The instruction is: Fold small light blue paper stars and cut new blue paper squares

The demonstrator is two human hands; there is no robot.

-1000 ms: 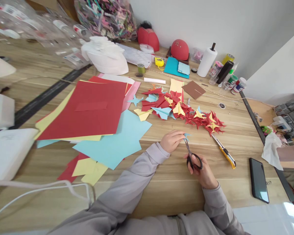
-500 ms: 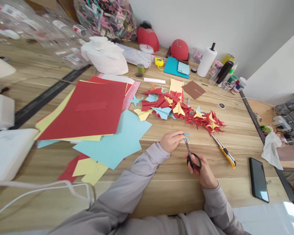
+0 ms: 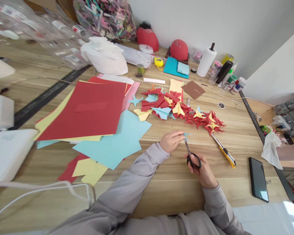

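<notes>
While the left hand (image 3: 171, 141) pinches a small blue paper piece (image 3: 185, 134) between thumb and fingertips, the right hand (image 3: 205, 171) holds a pair of scissors (image 3: 189, 152), its fingers in the black handle loops. Seen from the head camera, both hands are on the person's side of a long heap of folded paper shapes (image 3: 186, 112), well apart from its left end and nearer its middle. The blue piece sits just in front of that heap, and the scissors' narrow blades point up toward it, their tips at its lower edge; whether they are biting into the paper cannot be told. The left grip is narrow, closed on the paper, and the right is wrapped around the handles. At the heap's left end rests a blue star (image 3: 135, 101); farther left of the heap are a large red sheet (image 3: 95, 114) and, partly beneath it, light blue sheets (image 3: 117, 143). A yellow-handled utility knife (image 3: 224, 151) lies in front of the heap's right end, its blade end just beside it. Behind the heap is a brown card (image 3: 193, 89), and to its right and nearer the person, a dark phone (image 3: 259, 179) lies flat on the wooden table (image 3: 161, 192).
</notes>
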